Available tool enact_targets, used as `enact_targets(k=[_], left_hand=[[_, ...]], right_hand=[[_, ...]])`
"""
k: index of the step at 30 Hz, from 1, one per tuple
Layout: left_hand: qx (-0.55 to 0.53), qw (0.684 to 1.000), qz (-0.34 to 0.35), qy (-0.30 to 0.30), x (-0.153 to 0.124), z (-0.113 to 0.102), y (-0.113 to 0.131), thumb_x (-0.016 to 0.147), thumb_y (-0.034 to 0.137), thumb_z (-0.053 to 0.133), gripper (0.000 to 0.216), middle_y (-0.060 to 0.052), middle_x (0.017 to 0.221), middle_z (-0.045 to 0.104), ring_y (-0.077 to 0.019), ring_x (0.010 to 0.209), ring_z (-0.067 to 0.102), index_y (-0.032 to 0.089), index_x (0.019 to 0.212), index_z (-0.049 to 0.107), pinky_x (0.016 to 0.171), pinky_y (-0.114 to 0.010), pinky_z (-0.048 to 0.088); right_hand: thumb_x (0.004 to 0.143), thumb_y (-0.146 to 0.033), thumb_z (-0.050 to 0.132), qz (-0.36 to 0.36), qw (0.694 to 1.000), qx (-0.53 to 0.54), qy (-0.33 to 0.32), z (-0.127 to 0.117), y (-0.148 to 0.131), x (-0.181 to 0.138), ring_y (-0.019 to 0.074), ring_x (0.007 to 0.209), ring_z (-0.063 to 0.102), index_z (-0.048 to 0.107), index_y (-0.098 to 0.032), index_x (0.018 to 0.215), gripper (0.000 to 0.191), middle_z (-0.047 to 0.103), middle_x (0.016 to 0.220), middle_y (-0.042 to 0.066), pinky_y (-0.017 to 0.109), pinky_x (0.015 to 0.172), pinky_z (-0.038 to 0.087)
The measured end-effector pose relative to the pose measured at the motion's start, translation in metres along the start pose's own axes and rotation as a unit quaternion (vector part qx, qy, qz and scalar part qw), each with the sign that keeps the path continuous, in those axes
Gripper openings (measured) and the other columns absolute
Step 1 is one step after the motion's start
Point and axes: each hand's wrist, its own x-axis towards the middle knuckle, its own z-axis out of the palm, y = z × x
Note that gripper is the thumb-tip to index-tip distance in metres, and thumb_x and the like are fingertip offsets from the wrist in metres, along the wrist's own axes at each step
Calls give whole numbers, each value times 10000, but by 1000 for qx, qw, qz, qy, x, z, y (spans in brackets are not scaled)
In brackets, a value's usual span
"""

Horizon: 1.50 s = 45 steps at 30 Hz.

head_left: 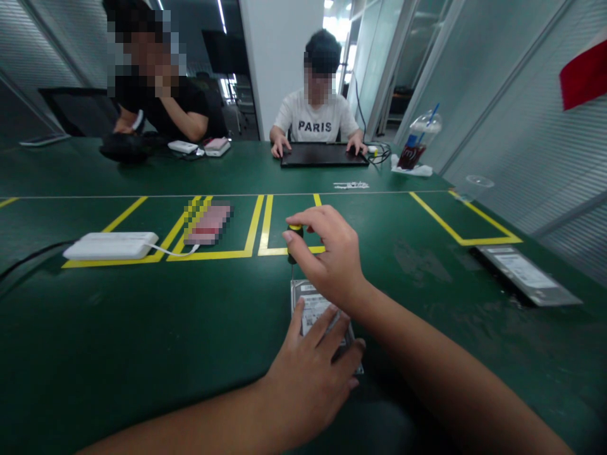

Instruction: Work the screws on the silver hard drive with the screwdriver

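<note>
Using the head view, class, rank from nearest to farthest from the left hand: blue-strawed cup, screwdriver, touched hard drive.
1. Hard drive, under the left hand.
2. Screwdriver, by the drive's far-left corner.
3. Blue-strawed cup, far right across the table.

Green table (pixel 142 328), white pillar (pixel 279 63), slatted blinds (pixel 559 139)

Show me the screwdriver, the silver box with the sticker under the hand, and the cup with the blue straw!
Screwdriver (pixel 291 256), head view: the dark lower end of its handle.
Silver box (pixel 312 306), head view: the white sticker on its top.
Cup (pixel 411 153), head view: its lower side wall.
</note>
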Motion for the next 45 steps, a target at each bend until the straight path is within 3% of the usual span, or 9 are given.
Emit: enact_targets(k=[13,21,24,28,32,37,41,45], left_hand=[[4,1000,0,8,0,2,0,1005,467,455,439,-118,1501,446,-349,1408,361,262,1389,514,1145,-736,85],[4,1000,-3,1,-1,3,0,1015,468,433,437,-124,1517,429,-355,1431,325,261,1393,502,1140,-740,90],[2,1000,-3,3,-1,2,0,1015,460,437,436,-123,1522,427,-356,1431,324,263,1399,501,1147,-727,77],[-2,1000,-5,3,-2,2,0,1021,461,420,434,-117,1520,435,-354,1437,317,270,1402,497,1146,-717,95],[-1,1000,-8,9,-2,4,1,1022,464,413,431,-112,1507,457,-351,1431,329,278,1402,496,1145,-708,106],[-6,1000,-6,6,-2,5,0,1032,464,379,441,-118,1526,434,-357,1438,319,280,1422,472,1135,-714,130],[-4,1000,-4,-2,-3,5,-1,1038,453,363,443,-126,1542,410,-357,1440,317,279,1434,456,1132,-729,131],[-4,1000,-2,-17,-2,2,0,1033,433,379,449,-132,1564,372,-372,1455,284,272,1447,442,1112,-757,162]], right_hand=[[896,-222,581,4,1000,7,-4,2,1,0,173,891,592,645,-193,962,96,676,947,45,348,823,481],[848,-240,613,41,998,40,5,1,3,-1,148,806,558,620,-179,1099,258,639,941,34,304,714,461],[829,-276,635,78,994,76,-22,5,11,-3,119,705,502,634,-169,1049,245,605,867,10,277,645,423],[870,-379,614,129,978,119,-111,14,27,-10,104,632,436,633,-181,949,215,556,748,-21,262,592,368],[882,-438,605,129,955,170,-206,17,39,-14,98,632,422,621,-180,902,260,545,747,-24,259,592,347],[866,-477,614,152,927,203,-275,14,42,-11,100,664,405,614,-171,846,307,518,772,-14,257,611,333],[834,-482,653,187,913,237,-276,9,39,-4,100,668,398,607,-165,814,321,498,746,-17,250,604,322],[839,-487,654,211,910,285,-214,0,31,5,98,661,411,610,-163,836,328,495,718,-21,243,588,323]])
